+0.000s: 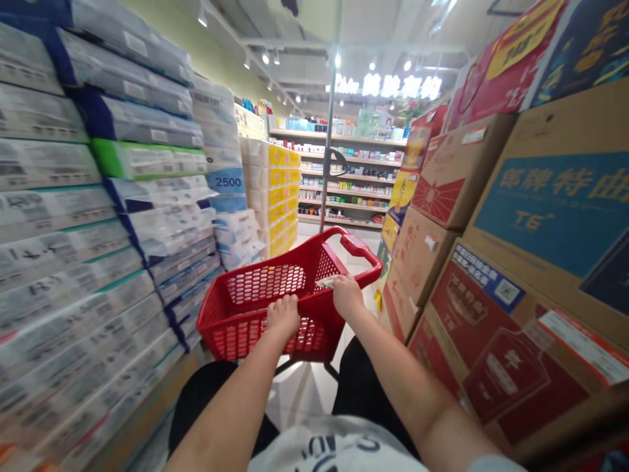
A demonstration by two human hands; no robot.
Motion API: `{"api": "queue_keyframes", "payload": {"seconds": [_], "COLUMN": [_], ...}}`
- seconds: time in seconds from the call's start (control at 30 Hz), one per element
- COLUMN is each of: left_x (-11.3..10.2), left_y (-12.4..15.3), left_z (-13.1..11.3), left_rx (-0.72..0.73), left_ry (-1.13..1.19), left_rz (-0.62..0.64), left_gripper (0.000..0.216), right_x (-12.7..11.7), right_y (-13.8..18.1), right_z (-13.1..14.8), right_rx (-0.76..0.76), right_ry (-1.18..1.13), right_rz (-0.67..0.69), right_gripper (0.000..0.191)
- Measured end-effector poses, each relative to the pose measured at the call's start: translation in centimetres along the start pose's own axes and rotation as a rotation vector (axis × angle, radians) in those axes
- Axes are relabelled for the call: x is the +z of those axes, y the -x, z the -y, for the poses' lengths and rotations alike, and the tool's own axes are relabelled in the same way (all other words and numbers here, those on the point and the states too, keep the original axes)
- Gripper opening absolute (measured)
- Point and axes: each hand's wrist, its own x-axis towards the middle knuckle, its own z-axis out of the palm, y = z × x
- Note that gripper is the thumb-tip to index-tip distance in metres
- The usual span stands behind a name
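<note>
A red plastic shopping cart (230,278) with perforated walls stands crosswise in front of my legs, its handle (371,252) to the right. My left hand (284,316) is closed over the near rim, around the middle of that side. Farther right along the same rim, my right hand (346,295) is closed at the edge near the handle end. A small whitish piece (327,282), paper or cloth, sticks out from the right hand's fingers over the basket. The visible part of the cart's inside shows only red plastic. Both thumbs are mostly hidden.
Tall stacks of plastic-wrapped paper packs (162,164) line the left. Cardboard cartons (531,216) are piled close on the right. Ahead, beyond a glass door with a metal edge (328,144), product shelves (354,174) stand across a pale floor.
</note>
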Motion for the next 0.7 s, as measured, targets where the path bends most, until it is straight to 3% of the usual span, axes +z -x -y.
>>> {"api": "queue_keyframes", "payload": {"seconds": [0.4,0.53,0.7], "left_x": [-0.1,0.1,1.0], "left_y": [-0.4,-0.7,-0.2], "left_z": [1.0,0.9,1.0], "left_rx": [0.103,0.093,0.093], "left_ry": [0.020,0.020,-0.017], "left_rz": [0.031,0.004,-0.075], "left_gripper": [0.043,0.044,0.049], "right_x": [-1.3,-0.9,0.2], "right_y": [0.0,-0.1,1.5], "right_z": [0.4,0.2,1.0], "right_rx": [-0.024,-0.057,-0.052], "right_ry": [0.063,0.037,0.091], "right_rz": [-0.029,0.006,-0.043], "right_gripper": [0.020,0.019,0.016]}}
